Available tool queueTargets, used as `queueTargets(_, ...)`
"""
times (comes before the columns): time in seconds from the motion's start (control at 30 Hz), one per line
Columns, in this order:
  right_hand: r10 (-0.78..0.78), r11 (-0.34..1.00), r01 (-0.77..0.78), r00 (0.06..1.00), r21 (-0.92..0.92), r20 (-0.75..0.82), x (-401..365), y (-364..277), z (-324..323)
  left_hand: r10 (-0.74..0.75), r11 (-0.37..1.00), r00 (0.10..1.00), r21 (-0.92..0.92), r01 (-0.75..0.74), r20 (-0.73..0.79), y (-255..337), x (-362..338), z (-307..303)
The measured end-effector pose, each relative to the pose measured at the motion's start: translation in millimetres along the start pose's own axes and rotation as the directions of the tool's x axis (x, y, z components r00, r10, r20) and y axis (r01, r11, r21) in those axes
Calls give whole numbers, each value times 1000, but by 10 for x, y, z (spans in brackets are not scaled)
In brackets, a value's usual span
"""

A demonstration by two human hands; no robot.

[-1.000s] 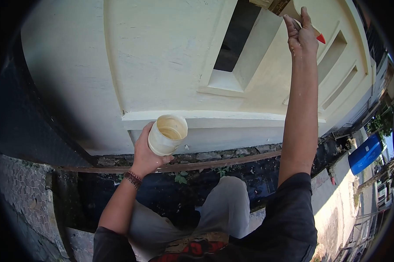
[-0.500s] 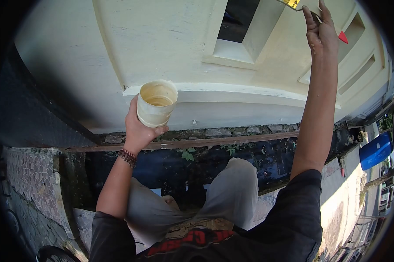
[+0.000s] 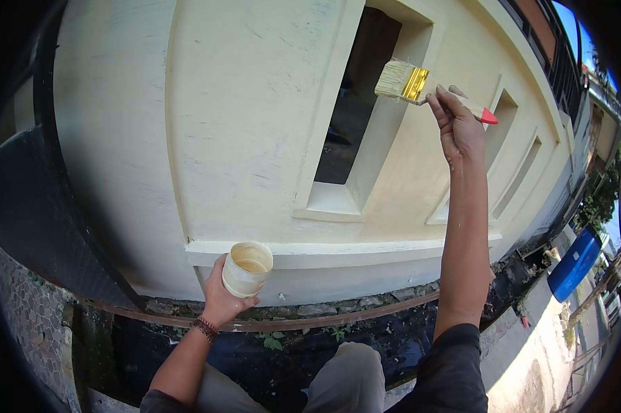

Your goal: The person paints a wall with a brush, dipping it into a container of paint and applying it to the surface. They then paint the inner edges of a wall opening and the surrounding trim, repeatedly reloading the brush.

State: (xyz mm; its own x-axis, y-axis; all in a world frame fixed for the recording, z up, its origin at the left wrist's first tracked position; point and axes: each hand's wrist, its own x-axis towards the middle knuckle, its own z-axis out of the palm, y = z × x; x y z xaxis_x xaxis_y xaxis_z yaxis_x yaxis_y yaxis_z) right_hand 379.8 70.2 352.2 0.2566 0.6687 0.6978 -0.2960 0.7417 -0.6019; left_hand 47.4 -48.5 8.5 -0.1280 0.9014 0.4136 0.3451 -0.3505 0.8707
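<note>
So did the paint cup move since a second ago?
No, not really. The paint cup in the left hand sits in front of the wall ledge, near its left end, just as before; only the camera view shifted.

Hard daylight, sharp centre, strong fisheye bend.

Sun strikes the cream wall evenly, leaving a thin shadow under its ledge and near-black shade inside the window recess. The paintbrush in the right hand is crisp, its brass band glinting. The left hand and its cup are clear, in softer light. The ground strip below is dark, with little detail. Pavement at lower right looks washed out. Straight wall lines curve toward the edges, and a black vignette swallows the corners.
</note>
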Motion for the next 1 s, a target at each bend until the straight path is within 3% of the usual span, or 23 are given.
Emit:
queueTargets(0.1,-210,974,212,977,-79,25,105,-238,364,-3,1000,1000,11,3,16,-81,18,53)
queueTargets(0.17,-495,811,491,866,-319,74,230,-293,592,20,1000,1000,18,-21,17,-55,25,70)
queueTargets(0.2,-510,804,506,857,-313,77,355,-267,670,16,999,1000,30,-17,25,-6,20,69)
queueTargets(0.27,-810,280,718,533,-637,245,617,-124,797,13,999,999,41,-14,34,46,12,69)
queueTargets(0.33,-812,223,729,506,-647,291,654,-61,1004,-6,1000,998,29,4,67,61,6,56)
queueTargets(0.4,-834,44,716,410,-697,369,673,22,1185,9,1000,998,16,-10,57,17,-1,58)
queueTargets(0.53,-810,42,674,455,-737,370,665,195,1465,33,999,998,19,-34,48,44,-21,-1)
queueTargets(0.6,-746,-8,722,457,-692,485,576,247,1575,32,999,999,28,-33,42,73,-34,-45)
queueTargets(0.73,-754,-12,801,386,-598,532,376,264,1658,35,999,999,12,-35,33,52,-47,-90)
queueTargets(0.87,-823,12,741,389,-672,414,483,196,1640,13,1000,999,21,-14,38,34,-42,-128)
queueTargets(0.93,-758,-26,731,430,-682,490,571,247,1634,12,1000,999,15,-12,34,-22,-39,-126)
queueTargets(1.0,-738,-59,762,402,-644,542,539,352,1665,16,1000,999,20,-17,32,-17,-39,-128)
